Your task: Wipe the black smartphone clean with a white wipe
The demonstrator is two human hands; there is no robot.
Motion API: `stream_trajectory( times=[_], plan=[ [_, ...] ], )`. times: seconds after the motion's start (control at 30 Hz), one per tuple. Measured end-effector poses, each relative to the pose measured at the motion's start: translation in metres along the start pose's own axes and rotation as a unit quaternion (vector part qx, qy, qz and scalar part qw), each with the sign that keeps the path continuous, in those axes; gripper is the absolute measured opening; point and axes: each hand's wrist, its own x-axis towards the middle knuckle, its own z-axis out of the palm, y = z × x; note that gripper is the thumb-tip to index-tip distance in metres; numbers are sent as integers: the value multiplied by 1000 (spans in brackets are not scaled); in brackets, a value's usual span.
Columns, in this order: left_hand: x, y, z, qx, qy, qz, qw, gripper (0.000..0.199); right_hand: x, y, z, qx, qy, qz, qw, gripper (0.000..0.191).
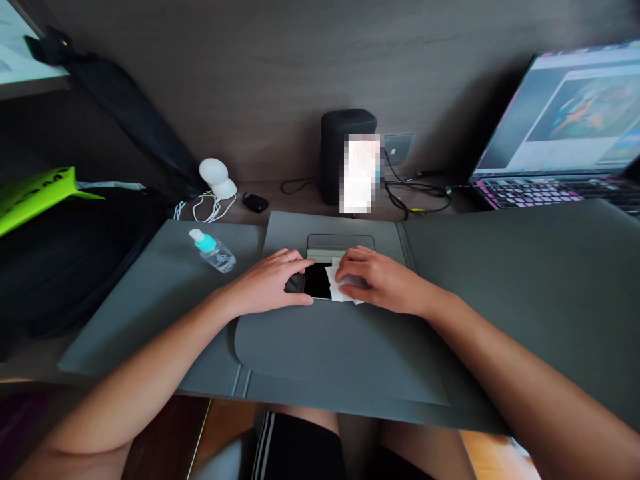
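Observation:
A black-screened smartphone [316,283] lies flat on the grey desk mat [330,347]. My left hand [270,283] grips its left end, thumb at the near edge and fingers at the far edge; a ring is on one finger. With curled fingers, my right hand [383,279] holds a white tissue [339,291] against the phone's right part, covering that end of the screen. A clear spray bottle [218,255] with a turquoise collar and white cap stands or leans to the left of my left hand; I cannot tell which.
Behind the mat are a black speaker [333,160], a blurred-out bright object, and black cables [420,200]. A laptop [565,133] is open at the right. At the left are a white camera-like device [215,175], a small black fob [255,203] and a dark bag [75,267].

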Motion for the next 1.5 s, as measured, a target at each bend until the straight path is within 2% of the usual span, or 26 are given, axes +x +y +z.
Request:
stream_trajectory(
  times=[0.07,0.23,0.43,0.63,0.8,0.93,1.07,1.23,1.4,1.5],
  plan=[
    [0,0,1,-8,1,-4,1000,61,2,-1,1,0,6,8,1000,12],
    [1,0,2,-6,13,-3,1000,58,9,-4,6,4,20,-27,999,15],
    [1,1,2,-8,5,-5,1000,59,6,0,1,0,18,19,1000,12],
    [2,2,2,-1,11,-6,1000,59,13,-12,11,14,6,-61,998,20],
    [2,2,1,-10,6,-2,1000,58,12,-11,12,4,21,-49,999,26],
    [3,1,2,-11,13,4,1000,54,11,-15,14,-6,-1,-98,995,36],
    [3,1,3,-14,13,5,1000,55,11,-19,16,-2,2,-90,996,34],
    [3,1,4,-9,19,2,1000,54,14,-24,21,-29,-5,-106,994,52],
    [3,1,3,-6,11,7,1000,54,13,-24,20,-42,-13,-110,993,46],
    [3,2,2,-13,9,1,1000,51,14,-23,22,-53,-1,-98,994,51]
  ],
)
